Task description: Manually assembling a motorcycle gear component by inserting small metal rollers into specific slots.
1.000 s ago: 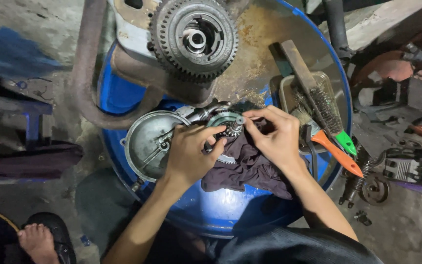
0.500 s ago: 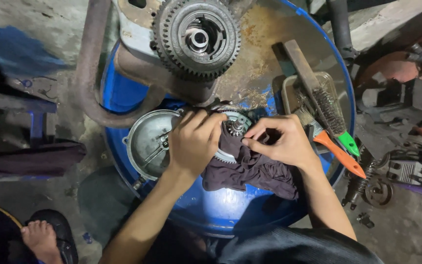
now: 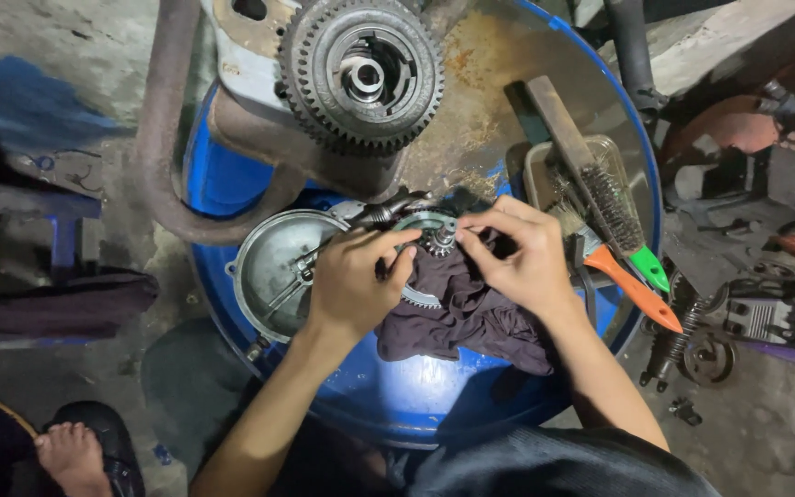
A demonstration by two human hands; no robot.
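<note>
Fingers of both hands pinch together around a small toothed gear part at the middle of a blue drum, whose top serves as a workbench. The left hand curls over the part from one side, fingertips closed on it to steady it. The right hand meets it from the other side, thumb and forefinger pressed on its rim. Beneath the part, a dark cloth lies bunched on the drum near its front edge, seemingly to cushion or wipe. Left of the cloth rests a round metal cover, open side up. On the drum's right side sit a wire brush and an orange-handled brush. At the drum's far edge stands a large gear assembly.
</note>
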